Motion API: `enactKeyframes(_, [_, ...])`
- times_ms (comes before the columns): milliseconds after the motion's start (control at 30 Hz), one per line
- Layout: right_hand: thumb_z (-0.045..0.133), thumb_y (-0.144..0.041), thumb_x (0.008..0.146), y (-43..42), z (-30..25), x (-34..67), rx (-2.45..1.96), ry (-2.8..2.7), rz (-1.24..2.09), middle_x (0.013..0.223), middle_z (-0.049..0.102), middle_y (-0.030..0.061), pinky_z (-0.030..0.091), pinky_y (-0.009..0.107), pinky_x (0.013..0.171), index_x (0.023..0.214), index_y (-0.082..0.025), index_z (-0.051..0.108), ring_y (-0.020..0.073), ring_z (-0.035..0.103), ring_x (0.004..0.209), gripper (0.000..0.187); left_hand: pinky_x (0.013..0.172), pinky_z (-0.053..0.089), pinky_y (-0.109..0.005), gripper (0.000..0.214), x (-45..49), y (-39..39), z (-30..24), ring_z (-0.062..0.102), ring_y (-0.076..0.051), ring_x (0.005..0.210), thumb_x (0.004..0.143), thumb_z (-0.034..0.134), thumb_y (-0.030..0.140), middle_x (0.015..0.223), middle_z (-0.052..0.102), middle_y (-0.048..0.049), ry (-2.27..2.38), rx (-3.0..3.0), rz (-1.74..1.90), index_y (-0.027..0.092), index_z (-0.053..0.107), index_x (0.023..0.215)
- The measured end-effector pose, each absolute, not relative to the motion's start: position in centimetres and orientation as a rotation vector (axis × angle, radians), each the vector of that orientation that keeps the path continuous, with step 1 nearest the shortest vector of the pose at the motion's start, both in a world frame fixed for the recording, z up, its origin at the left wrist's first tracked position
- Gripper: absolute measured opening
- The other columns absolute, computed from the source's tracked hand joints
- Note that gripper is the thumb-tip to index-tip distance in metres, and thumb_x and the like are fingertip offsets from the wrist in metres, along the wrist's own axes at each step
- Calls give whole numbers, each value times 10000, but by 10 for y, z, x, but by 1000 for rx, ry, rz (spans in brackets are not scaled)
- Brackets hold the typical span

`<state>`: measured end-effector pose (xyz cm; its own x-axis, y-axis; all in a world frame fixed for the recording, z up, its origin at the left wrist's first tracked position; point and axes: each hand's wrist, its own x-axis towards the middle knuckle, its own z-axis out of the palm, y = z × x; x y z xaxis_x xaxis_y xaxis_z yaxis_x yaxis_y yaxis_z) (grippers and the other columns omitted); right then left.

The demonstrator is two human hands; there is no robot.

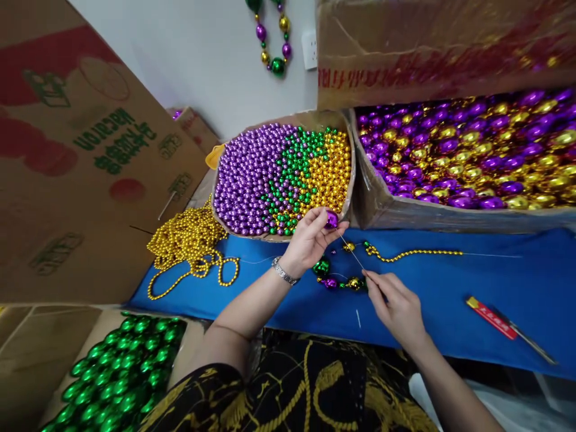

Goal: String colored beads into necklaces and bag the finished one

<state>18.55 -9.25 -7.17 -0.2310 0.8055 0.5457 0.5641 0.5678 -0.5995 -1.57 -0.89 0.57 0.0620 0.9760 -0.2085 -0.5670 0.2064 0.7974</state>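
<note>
Just in front of the bead tray (346, 180), left hand (308, 240) pinches a purple bead (332, 219); right hand (396, 303) pinches the needle (351, 252) w/ thread. Bead looks light, hard, slick, prob. hollow, so grip at its sides, hole facing the tip. Part-strung strand (342, 282) lies btwn the hands.

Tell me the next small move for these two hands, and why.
Probably slide the purple bead down the thin needle. The left hand pinches that bead at the needle's upper tip, the right hand steadies the lower end, and large green, purple and gold beads already sit strung on the blue mat between the hands.
</note>
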Motion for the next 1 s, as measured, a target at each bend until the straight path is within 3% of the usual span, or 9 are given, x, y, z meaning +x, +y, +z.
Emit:
enactKeyframes(333, [530, -212, 951, -95, -69, 187, -1171, -1975, 342, 928, 719, 54, 553, 244, 733, 1172, -209, 672, 123, 680, 754, 263, 871, 573, -360, 335, -23, -17, 8, 716, -160, 855, 773, 778, 338, 936, 668, -5, 835, 774, 1285, 191, 562, 982])
enactKeyframes(500, [522, -238, 961, -92, -61, 185, -1222, -1968, 325, 927, 723, 58, 551, 250, 754, 1146, -194, 686, 130, 680, 778, 251, 815, 583, -315, 361, -17, -23, 6, 711, -168, 880, 733, 812, 278, 1017, 658, -24, 811, 951, 1249, 182, 584, 996])
enactKeyframes(667, [525, -223, 962, -91, -61, 184, -1193, -1968, 311, 900, 714, 54, 545, 236, 735, 1110, -185, 688, 125, 675, 767, 223, 800, 587, -303, 421, -15, -26, -7, 705, -161, 879, 716, 828, 322, 1039, 678, -43, 768, 875, 1196, 180, 577, 1021])
enactKeyframes(867, [576, -181, 930, -91, -69, 184, -1176, -1975, 191, 813, 667, 31, 517, 229, 680, 1136, -178, 681, 110, 635, 667, 232, 868, 562, -306, 417, -20, -30, -18, 696, -160, 943, 682, 860, 265, 1055, 682, -45, 778, 977, 1298, 180, 594, 991])
enactKeyframes(1000, [574, -164, 928, -92, -70, 183, -1128, -1968, 278, 858, 675, 31, 521, 224, 709, 1141, -194, 671, 111, 648, 713, 236, 830, 574, -328, 392, -22, -34, -20, 700, -165, 908, 732, 822, 311, 1066, 677, -57, 764, 937, 1255, 182, 583, 1014])
